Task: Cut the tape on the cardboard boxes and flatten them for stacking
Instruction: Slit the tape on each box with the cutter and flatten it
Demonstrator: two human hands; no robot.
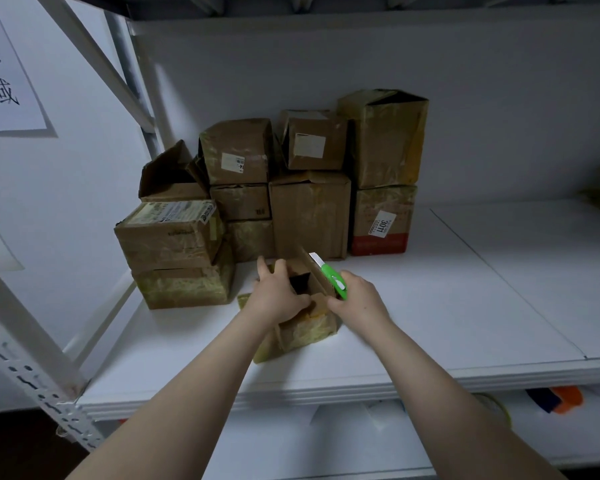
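A small brown cardboard box (303,329) wrapped in yellowish tape sits on the white shelf (447,306) in front of me, its top flaps open. My left hand (278,292) grips the box's left flap and rim, fingers curled over the edge. My right hand (359,296) holds a green utility knife (333,277) with its blade pointing away, and also presses against the box's right flap. Behind stands a pile of several taped cardboard boxes (309,213).
The shelf stretches wide to the right of the pile. A white metal upright and brace (32,362) stand at the left, with a paper sign (4,74) on the wall. Below the shelf lie an orange and blue item (556,398) and a tape roll (496,408).
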